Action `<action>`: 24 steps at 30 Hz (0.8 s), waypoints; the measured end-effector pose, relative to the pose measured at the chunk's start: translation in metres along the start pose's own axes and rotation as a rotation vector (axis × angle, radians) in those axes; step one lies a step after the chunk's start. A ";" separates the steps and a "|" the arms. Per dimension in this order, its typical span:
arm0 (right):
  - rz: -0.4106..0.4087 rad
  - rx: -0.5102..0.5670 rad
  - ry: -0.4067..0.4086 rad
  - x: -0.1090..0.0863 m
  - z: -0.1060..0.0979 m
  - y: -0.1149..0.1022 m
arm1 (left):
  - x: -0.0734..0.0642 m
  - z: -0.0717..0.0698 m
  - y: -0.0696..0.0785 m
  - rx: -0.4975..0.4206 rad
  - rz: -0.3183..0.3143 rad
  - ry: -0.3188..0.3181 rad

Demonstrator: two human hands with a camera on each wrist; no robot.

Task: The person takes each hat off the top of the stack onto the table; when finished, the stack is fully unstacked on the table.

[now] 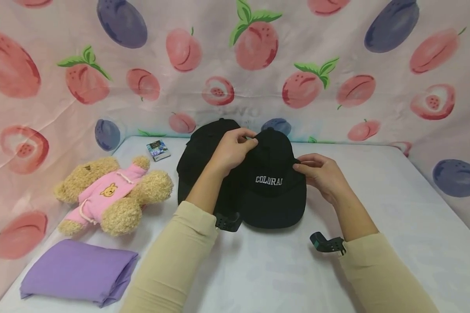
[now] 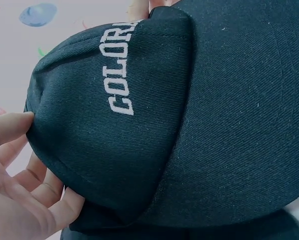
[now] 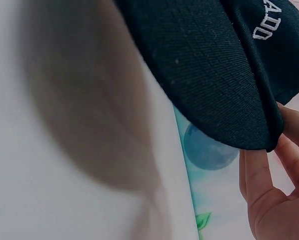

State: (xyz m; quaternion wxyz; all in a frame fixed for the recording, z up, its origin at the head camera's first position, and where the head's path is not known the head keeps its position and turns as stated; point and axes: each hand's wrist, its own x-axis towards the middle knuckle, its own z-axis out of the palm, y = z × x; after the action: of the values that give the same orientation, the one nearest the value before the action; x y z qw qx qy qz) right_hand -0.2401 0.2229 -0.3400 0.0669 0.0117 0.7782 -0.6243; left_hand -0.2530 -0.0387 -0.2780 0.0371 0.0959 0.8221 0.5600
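A black baseball cap (image 1: 274, 158) with white lettering that reads as part of "COLORADO" faces me, its brim toward the near side. My left hand (image 1: 231, 150) holds the crown's left side near the top; in the left wrist view the thumb and fingers of that hand (image 2: 27, 195) grip the cap's edge. At the cap's right side, my right hand (image 1: 323, 174) pinches the edge where brim and crown meet, as the right wrist view shows beside the brim (image 3: 204, 75). Behind and to the left lies a second black cap (image 1: 197, 156), partly hidden by my left arm.
A teddy bear in a pink hoodie (image 1: 109, 191) lies on the left. Nearer me is a folded purple cloth (image 1: 78, 271). A small box (image 1: 158, 150) sits toward the back left of the white table (image 1: 395, 226). A fruit-print curtain (image 1: 258, 87) closes off the back.
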 end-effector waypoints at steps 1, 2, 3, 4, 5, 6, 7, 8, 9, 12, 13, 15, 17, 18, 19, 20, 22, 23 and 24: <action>0.004 -0.001 0.001 0.000 -0.001 0.001 | 0.001 0.001 0.000 -0.002 -0.008 -0.004; 0.008 -0.003 0.003 0.000 -0.003 0.001 | 0.003 0.003 -0.001 -0.006 -0.012 -0.009; 0.012 -0.007 0.007 -0.001 -0.004 0.002 | 0.004 0.005 -0.001 -0.010 -0.016 -0.013; 0.016 -0.013 0.012 -0.001 -0.006 0.003 | 0.006 0.006 -0.002 -0.015 -0.020 -0.017; 0.019 -0.017 0.015 -0.001 -0.007 0.004 | 0.007 0.008 -0.002 -0.021 -0.024 -0.021; 0.022 -0.021 0.018 -0.001 -0.009 0.004 | 0.009 0.010 -0.003 -0.025 -0.026 -0.025; 0.024 -0.025 0.021 -0.002 -0.011 0.005 | 0.010 0.012 -0.004 -0.030 -0.026 -0.028; 0.027 -0.025 0.024 -0.002 -0.012 0.006 | 0.011 0.014 -0.004 -0.036 -0.029 -0.030; 0.030 -0.025 0.026 -0.002 -0.014 0.007 | 0.012 0.015 -0.005 -0.042 -0.033 -0.033; 0.041 -0.020 0.030 -0.002 -0.018 0.010 | 0.015 0.021 -0.008 -0.048 -0.043 -0.042; 0.043 -0.023 0.033 -0.002 -0.019 0.011 | 0.015 0.022 -0.008 -0.050 -0.044 -0.045; 0.048 -0.025 0.035 -0.003 -0.022 0.013 | 0.017 0.025 -0.009 -0.051 -0.046 -0.050; 0.050 -0.029 0.034 -0.003 -0.024 0.015 | 0.018 0.028 -0.010 -0.053 -0.047 -0.053; 0.051 -0.029 0.034 -0.003 -0.025 0.016 | 0.018 0.030 -0.010 -0.056 -0.050 -0.056; 0.052 -0.031 0.035 -0.003 -0.026 0.017 | 0.018 0.031 -0.010 -0.058 -0.055 -0.059; 0.052 -0.030 0.036 -0.003 -0.027 0.018 | 0.018 0.032 -0.010 -0.060 -0.058 -0.062; 0.053 -0.033 0.038 -0.002 -0.029 0.020 | 0.019 0.034 -0.010 -0.064 -0.068 -0.069; 0.054 -0.034 0.038 -0.002 -0.030 0.020 | 0.019 0.035 -0.010 -0.066 -0.071 -0.072; 0.057 -0.035 0.038 -0.002 -0.032 0.021 | 0.019 0.036 -0.010 -0.068 -0.075 -0.074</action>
State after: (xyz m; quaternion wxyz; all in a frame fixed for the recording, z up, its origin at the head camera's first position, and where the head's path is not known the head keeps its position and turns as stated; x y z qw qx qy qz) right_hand -0.2385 0.2583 -0.3534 0.0700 0.0443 0.7896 -0.6080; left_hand -0.2671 -0.0057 -0.2998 0.0920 0.0843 0.8038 0.5817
